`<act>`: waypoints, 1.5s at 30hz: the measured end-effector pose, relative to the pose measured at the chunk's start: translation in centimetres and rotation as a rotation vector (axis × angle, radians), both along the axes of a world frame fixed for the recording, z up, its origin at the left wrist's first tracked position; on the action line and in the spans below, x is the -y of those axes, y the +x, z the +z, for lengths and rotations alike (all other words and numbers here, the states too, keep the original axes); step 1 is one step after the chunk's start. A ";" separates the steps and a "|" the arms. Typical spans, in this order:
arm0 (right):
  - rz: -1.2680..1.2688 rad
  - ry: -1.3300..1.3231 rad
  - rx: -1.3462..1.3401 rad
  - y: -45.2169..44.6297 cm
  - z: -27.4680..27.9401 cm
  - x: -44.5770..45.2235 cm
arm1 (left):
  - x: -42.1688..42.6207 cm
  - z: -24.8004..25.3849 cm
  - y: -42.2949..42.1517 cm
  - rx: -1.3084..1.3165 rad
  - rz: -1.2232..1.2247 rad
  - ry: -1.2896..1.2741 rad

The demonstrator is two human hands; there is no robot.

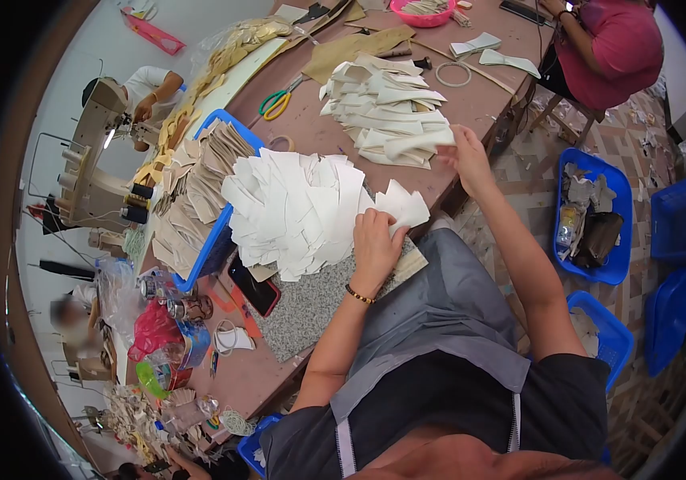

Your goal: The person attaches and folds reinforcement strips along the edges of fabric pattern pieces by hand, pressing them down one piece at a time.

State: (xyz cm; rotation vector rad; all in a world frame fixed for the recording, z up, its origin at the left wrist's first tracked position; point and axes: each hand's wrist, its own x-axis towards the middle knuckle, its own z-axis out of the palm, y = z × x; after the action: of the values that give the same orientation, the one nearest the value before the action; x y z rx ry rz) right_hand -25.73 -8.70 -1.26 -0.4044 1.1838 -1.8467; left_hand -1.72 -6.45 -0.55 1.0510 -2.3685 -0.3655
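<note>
My left hand [377, 246], with a beaded bracelet at the wrist, holds a white cut piece [404, 205] between thumb and fingers. It is at the near edge of a heap of white cut pieces [295, 210] lying on a grey speckled slab [299, 312]. My right hand [469, 162], slightly blurred, has its fingers at the end of a cream strip-shaped piece [419, 144]. That piece lies on the near side of overlapping cream pieces [383, 100] stacked on the brown table [279, 136]. The pieces' material is unclear.
A blue basket [199, 276] of beige pieces stands left, beside a phone [253, 286]. Scissors [280, 99], a ring [453, 74] and a pink bowl [423, 16] lie farther off. Blue bins [621, 264] stand on the floor. People sit at left and upper right.
</note>
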 end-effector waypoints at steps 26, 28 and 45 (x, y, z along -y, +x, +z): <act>0.376 0.017 -0.173 10.5 -4.4 -13.8 | -6.1 5.1 3.0 0.125 -0.134 0.264; 0.372 0.023 -0.176 11.0 -4.8 -13.5 | -5.9 2.5 2.0 -0.122 -0.078 0.399; 0.480 0.284 -0.443 10.2 -6.2 -12.3 | -6.4 0.4 1.8 0.048 -0.287 -0.021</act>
State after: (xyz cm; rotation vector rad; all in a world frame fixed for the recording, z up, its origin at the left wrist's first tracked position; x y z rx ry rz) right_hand -15.57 3.62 -7.47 -0.8795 1.4649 -1.1864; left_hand 0.06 -0.03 -0.14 0.7172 -2.5654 -0.4206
